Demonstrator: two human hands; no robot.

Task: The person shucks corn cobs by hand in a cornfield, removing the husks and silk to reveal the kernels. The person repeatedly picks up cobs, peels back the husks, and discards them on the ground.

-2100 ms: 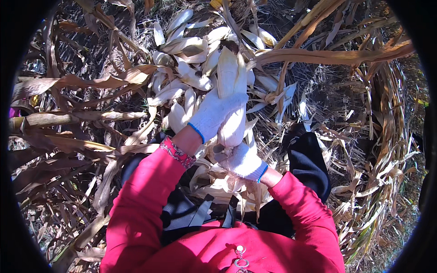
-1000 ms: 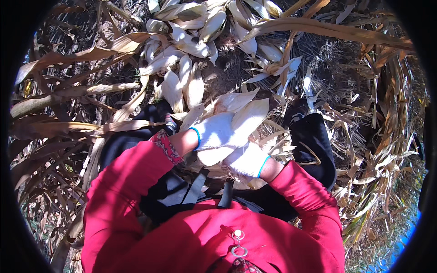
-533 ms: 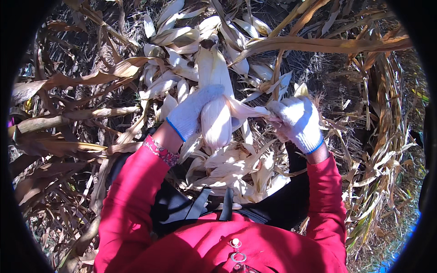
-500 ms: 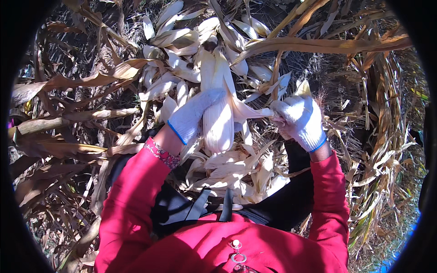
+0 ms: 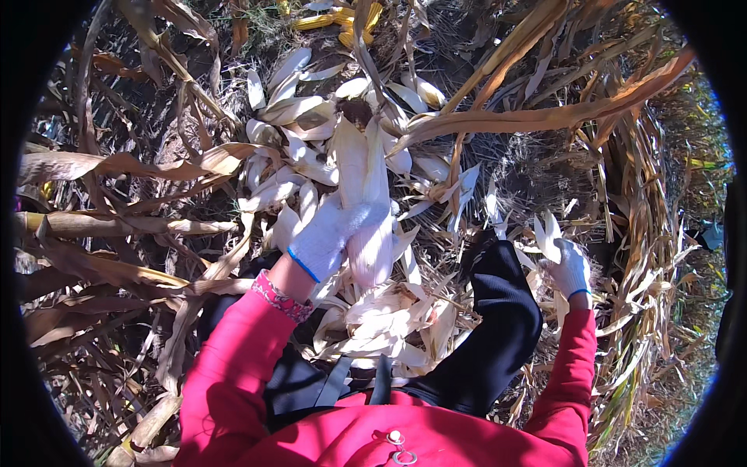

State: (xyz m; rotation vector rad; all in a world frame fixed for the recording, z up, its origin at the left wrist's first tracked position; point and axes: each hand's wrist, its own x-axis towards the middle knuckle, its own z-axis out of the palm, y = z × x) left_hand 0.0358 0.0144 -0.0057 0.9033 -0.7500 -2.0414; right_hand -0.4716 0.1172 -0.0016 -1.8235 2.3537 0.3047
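Observation:
An ear of corn, still in pale husk with dark silk at its far tip, lies lengthwise in front of me. My left hand, in a white knitted glove with a blue cuff edge, wraps around it from the left, thumb across the top. Out to the right, beyond my knee, my right hand wears the same kind of glove. Its fingers are closed on a strip of corn husk, whose pale ends stick up past the fingertips; the palm side is hidden.
Stripped husks lie heaped between my legs, with more loose husks around the ear. Several bare yellow corn ears rest at the far side. Dry stalks cross from the left, and a long dry leaf hangs at the upper right.
My right hand has pulled away from the ear, outward to the right and toward me, with husk in it. My left hand and the ear have shifted slightly nearer.

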